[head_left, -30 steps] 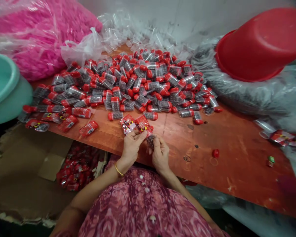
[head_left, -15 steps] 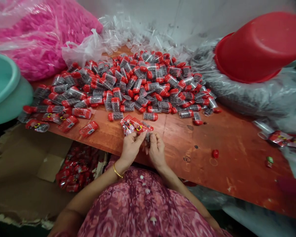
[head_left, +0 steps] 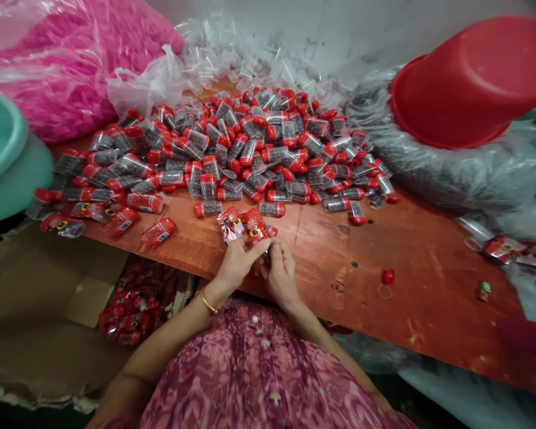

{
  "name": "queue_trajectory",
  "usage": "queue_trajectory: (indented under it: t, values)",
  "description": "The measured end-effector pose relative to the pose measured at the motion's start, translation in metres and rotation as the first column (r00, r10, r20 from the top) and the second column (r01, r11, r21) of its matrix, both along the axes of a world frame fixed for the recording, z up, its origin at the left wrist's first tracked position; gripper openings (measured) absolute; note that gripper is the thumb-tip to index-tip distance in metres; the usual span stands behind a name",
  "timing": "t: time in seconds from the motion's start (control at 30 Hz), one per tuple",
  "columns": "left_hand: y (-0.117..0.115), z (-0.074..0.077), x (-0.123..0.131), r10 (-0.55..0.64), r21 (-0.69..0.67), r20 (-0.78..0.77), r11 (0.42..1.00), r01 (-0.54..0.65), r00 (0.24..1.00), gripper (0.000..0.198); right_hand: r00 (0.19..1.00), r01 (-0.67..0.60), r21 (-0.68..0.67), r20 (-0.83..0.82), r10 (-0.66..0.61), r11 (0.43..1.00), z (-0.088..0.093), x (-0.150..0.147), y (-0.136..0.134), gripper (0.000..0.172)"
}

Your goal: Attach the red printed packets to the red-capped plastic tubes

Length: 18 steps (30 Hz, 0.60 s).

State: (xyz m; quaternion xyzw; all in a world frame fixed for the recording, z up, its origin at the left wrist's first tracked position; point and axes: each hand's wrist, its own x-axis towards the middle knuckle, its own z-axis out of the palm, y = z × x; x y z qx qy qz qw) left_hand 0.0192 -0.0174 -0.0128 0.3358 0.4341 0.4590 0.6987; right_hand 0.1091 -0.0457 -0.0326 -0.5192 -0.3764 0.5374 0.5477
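My left hand (head_left: pixel 236 263) is closed, its thumb pressing on the lower end of a red printed plastic sleeve (head_left: pixel 254 223). A second red printed sleeve (head_left: pixel 230 224) lies against it on the left. Close by, my right hand (head_left: pixel 282 271) pinches a small red-capped tube with dark contents, mostly hidden between the fingers of both hands. Just beyond the fingertips is a red cap (head_left: pixel 272 231). Ahead lies a big heap of clear tubes (head_left: pixel 250 154) with red caps and dark beads inside. Finished-looking red packets (head_left: pixel 159 231) lie to the left.
A pink-filled bag (head_left: pixel 80 65) and a turquoise basin (head_left: pixel 22 161) stand left. At right, a red bucket (head_left: pixel 469 83) sits upside down on a clear bag (head_left: pixel 464 173). A loose red cap (head_left: pixel 388 276) lies right. Below the table edge is a cardboard box (head_left: pixel 44 298) beside red packets (head_left: pixel 131 307).
Between my hands, the red sleeve has turned more upright and stands apart from the other sleeve. My left thumb has moved onto its lower end, and the tube is more covered now.
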Motion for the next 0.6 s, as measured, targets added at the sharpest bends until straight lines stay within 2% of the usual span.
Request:
queue_trajectory:
  t: [0.17,0.27,0.33,0.47,0.6]
  values:
    - [-0.01,0.002,0.003,0.15,0.093,-0.056,0.985,-0.145,0.987,0.04,0.996,0.071,0.031,0.047,-0.072,0.997,0.0,0.0,0.0,0.032]
    - [-0.016,0.003,0.005,0.146,0.079,-0.111,0.987,-0.138,0.983,0.038,0.98,0.163,0.066,0.108,-0.169,0.984,0.001,-0.002,0.001,0.034]
    - [-0.017,0.003,0.004,0.156,0.071,-0.116,0.986,-0.149,0.981,0.036,0.977,0.157,0.067,0.135,-0.165,0.985,0.002,-0.004,0.001,0.035]
    - [-0.01,0.003,-0.001,0.186,0.06,-0.071,0.982,-0.182,0.98,0.036,0.995,-0.057,0.006,0.088,0.056,0.998,0.004,-0.005,0.0,0.033]
    - [0.001,0.006,-0.007,0.209,-0.035,-0.001,0.977,-0.209,0.978,0.038,0.958,-0.281,-0.005,-0.063,0.28,0.96,0.007,0.003,-0.002,0.035]
